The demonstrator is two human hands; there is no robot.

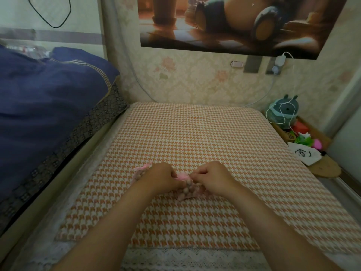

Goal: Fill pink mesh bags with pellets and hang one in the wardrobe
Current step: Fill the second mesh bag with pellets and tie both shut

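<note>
Head view looks down on a worktop covered by an orange-and-white houndstooth mat (205, 133), with a strip of lace cloth (175, 257) along its near edge. Toward the near half, roughly midway between the left and right edges, lies a pink mesh bag (188, 189). It bulges with pale pellets (185, 190) that show through the netting. The left hand (164, 177) and the right hand (212, 178) meet over its gathered pink mouth. Both sets of fingers are curled in and pinching the fabric at the top of the bag, the left fingers (173, 176) from one side and the right from the other. Whether a drawstring runs between them is too fine to tell.

A second pink mesh bag (141, 170) peeks out just beyond the left hand, toward the left edge, and looks filled too.

To my eye the filling of this bag is done and the step in hand is closing its mouth. The next move would need a steady outward pull to cinch the opening while the bag stays flat, so no pellets roll out. After that, one bag has to be carried to the wardrobe, which is not in sight.

A navy duvet (48, 94) sits on the bed to the left.
</note>
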